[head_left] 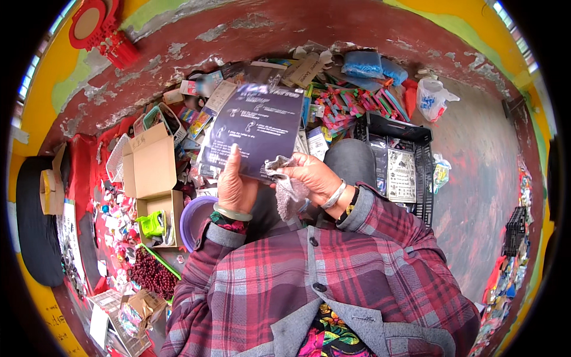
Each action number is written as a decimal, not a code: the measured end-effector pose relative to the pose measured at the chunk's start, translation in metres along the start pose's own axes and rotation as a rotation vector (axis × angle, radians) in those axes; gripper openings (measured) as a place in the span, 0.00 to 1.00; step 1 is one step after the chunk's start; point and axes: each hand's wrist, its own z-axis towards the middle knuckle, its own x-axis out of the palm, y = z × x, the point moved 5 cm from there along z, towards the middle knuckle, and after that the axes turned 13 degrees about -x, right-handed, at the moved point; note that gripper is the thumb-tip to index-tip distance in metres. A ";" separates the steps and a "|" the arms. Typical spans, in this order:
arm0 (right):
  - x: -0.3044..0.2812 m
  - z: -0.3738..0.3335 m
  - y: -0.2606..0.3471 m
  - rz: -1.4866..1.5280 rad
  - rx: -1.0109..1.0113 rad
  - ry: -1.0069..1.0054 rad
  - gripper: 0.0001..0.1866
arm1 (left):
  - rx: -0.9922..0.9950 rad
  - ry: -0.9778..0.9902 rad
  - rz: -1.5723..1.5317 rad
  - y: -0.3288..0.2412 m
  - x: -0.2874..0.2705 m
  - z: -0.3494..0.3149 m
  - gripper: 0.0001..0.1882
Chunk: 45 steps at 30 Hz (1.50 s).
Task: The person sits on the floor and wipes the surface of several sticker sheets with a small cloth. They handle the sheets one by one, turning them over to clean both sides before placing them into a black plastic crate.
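Observation:
A flat dark purple printed sheet or packet [262, 128] is held up in front of me, its far edge tilted upward. My left hand [236, 189] grips its lower left corner, thumb lying on the printed face. A greyish, worn cloth [289, 191] is pinched in my right hand [316, 178], pressed against the sheet's lower right corner and hanging below it. Fingers behind the sheet are hidden. To the right of my knee, a black plastic crate [397, 128] contains similar flat packets and a white printed sheet [401, 174].
An open cardboard box [150, 163] with a bright green item [151, 224] stands to the left, beside a purple bucket [196, 221]. Dark red beads [153, 272] lie nearer me. Piled packages and colourful strips [345, 107] reach the far wall. A white plastic bag [434, 98] rests at the far right.

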 end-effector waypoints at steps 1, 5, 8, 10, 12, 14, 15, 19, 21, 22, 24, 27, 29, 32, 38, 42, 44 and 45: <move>0.003 0.001 0.002 -0.004 -0.051 0.020 0.12 | 0.024 -0.021 0.049 0.003 -0.005 0.003 0.18; 0.001 -0.001 0.006 -0.112 -0.047 0.015 0.11 | 0.039 0.023 -0.072 0.007 0.000 0.005 0.17; -0.004 0.000 0.008 -0.251 -0.043 0.099 0.09 | 0.090 0.035 -0.130 0.003 0.002 0.004 0.17; -0.012 -0.005 0.004 -0.352 0.073 0.168 0.11 | 0.194 0.014 -0.142 -0.023 -0.009 0.009 0.18; -0.031 -0.007 0.001 -0.353 0.033 0.089 0.11 | 0.162 0.203 -0.144 -0.054 -0.015 0.007 0.19; -0.038 -0.002 0.012 -0.014 -0.040 0.094 0.12 | 0.175 0.140 -0.250 -0.067 -0.020 0.003 0.19; -0.041 0.005 0.021 -0.031 -0.114 0.061 0.14 | 0.140 0.208 -0.339 -0.067 -0.017 0.000 0.19; -0.007 0.009 0.053 0.075 -0.350 -0.045 0.14 | 0.063 0.215 -0.139 -0.026 0.032 -0.018 0.19; 0.012 0.011 0.050 -0.039 -0.493 0.090 0.17 | -0.003 0.129 -0.035 0.000 0.033 -0.016 0.20; 0.022 0.008 0.051 -0.115 -0.628 0.202 0.19 | -0.040 0.145 0.019 0.009 0.023 -0.012 0.21; 0.014 -0.004 0.041 -0.206 -0.524 0.177 0.19 | -0.097 0.118 0.188 0.016 0.015 -0.006 0.20; -0.001 -0.019 0.039 -0.408 -0.417 0.167 0.20 | -0.130 0.095 0.084 0.024 0.022 0.002 0.20; -0.012 -0.027 0.049 -0.470 -0.354 0.229 0.26 | -0.107 -0.003 0.116 0.027 0.013 0.010 0.20; -0.027 -0.054 0.064 -0.286 -0.390 0.265 0.37 | -0.117 0.080 0.153 0.025 0.029 0.011 0.21; -0.076 -0.097 0.072 -0.067 -0.338 -0.124 0.21 | -0.033 0.076 0.642 0.036 0.016 0.026 0.21; -0.087 -0.118 0.091 -0.085 -0.483 -0.203 0.15 | -0.095 0.154 0.804 0.058 0.026 0.029 0.20; -0.094 -0.131 0.100 -0.059 -0.468 -0.263 0.13 | -0.233 0.126 0.674 0.069 0.025 0.030 0.21; -0.121 -0.135 0.090 -0.110 -0.409 -0.358 0.13 | -0.302 0.116 0.629 0.075 0.026 0.032 0.22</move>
